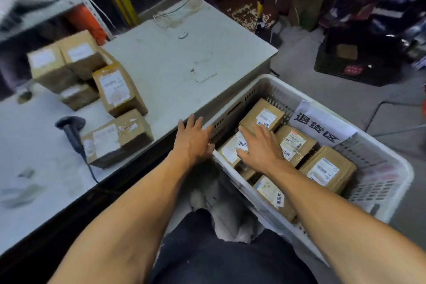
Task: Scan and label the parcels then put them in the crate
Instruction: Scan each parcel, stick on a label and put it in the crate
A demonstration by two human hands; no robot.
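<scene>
White plastic forms the crate (389, 168), a slotted basket standing just off the right edge of the desk (184, 60), with a paper sign (322, 125) printed in large black characters draped over its far wall. Five brown cardboard parcels lie inside it, each bearing a white label: one at the far end (265, 114), one beside the sign (297, 143), one toward the right wall (327, 169), one against the near wall (274, 193), and one at the crate's left corner (231, 150).

The right hand (260, 147) lies flat on that left-corner parcel with its fingers spread and straight, pressing down on the top rather than curling around it. The left hand (193, 139) also has its fingers extended and relaxed, resting at the crate's left rim where it meets the desk edge; it holds nothing.

On the desk, more brown parcels wait toward the left side: a stack of several (66, 62) near the far left, one tilted box (117, 90) leaning in front of it, and one (117, 137) close to the near edge. A dark handheld scanner (71, 128) rests just left of that nearest box, its cable trailing over the near edge. A coil of thin wire (170, 16) sits at the desk's far corner.
</scene>
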